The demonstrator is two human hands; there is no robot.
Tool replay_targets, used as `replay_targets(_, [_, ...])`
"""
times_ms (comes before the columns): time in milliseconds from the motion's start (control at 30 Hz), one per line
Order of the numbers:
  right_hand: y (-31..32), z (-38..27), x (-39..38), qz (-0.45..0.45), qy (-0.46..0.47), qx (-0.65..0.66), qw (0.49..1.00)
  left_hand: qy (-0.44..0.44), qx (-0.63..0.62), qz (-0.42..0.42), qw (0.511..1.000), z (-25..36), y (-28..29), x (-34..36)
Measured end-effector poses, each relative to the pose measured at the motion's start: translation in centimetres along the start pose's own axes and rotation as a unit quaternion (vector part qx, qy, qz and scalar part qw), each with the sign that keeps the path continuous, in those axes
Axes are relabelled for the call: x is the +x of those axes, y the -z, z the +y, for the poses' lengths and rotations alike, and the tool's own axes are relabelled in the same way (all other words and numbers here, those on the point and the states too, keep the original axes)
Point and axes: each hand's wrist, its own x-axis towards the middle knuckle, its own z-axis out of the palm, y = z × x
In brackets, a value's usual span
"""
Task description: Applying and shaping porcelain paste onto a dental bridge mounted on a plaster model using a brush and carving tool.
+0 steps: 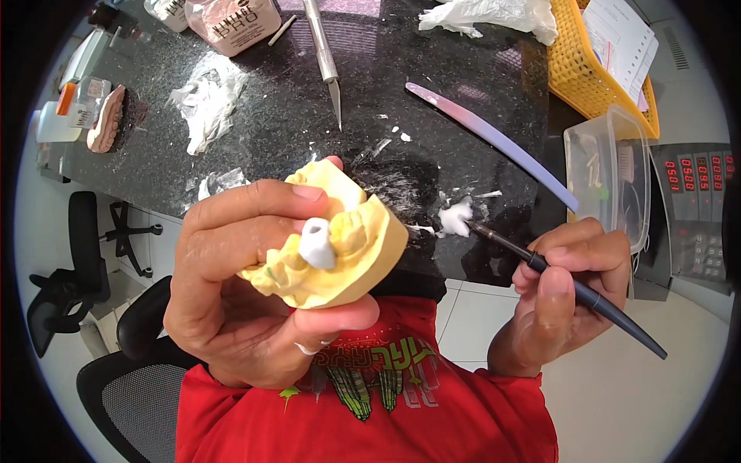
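My left hand (224,270) grips a yellow plaster dental model (378,255), lifted above the table's near edge with the thumb below and fingers over its top. On the model sits a pale grey-white tooth crown (316,245) with a small dark hole in its top. Between the thumb and fingers of my right hand (571,285) is a slim black brush (590,296). Its thin tip reaches the edge of a white paste-like lump (455,217) on the dark table. The model hides part of the left fingers.
A craft knife (323,50) and a curved purple strip (494,139) lie on the speckled black table (285,100). Crumpled plastic (208,104), a pink denture-like piece (106,119) and jars (231,23) stand left. At right are a yellow basket (579,69), clear box (610,170) and scale (702,208).
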Motion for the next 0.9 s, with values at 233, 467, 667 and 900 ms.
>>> replay_targets(233, [0.1, 1.0, 0.0, -0.010, 0.048, 0.039, 0.998, -0.010, 0.017, -0.001, 1.000, 0.0, -0.1, 0.2])
replay_targets(467, [0.3, 0.8, 0.5, -0.035, 0.061, 0.045, 0.997, -0.008, -0.012, 0.007, 1.000, 0.1, -0.1, 0.4])
replay_targets(667, [1.1, 0.5, 0.2, -0.092, 0.150, 0.101, 0.979, 0.011, 0.004, 0.026, 1.000, 0.7, -0.6, 0.4])
replay_targets(900, [-2.1, -0.1, 0.9, -0.101, 0.246, 0.088, 0.960, -0.010, 0.018, 0.078, 0.997, 1.0, -1.0, 0.6])
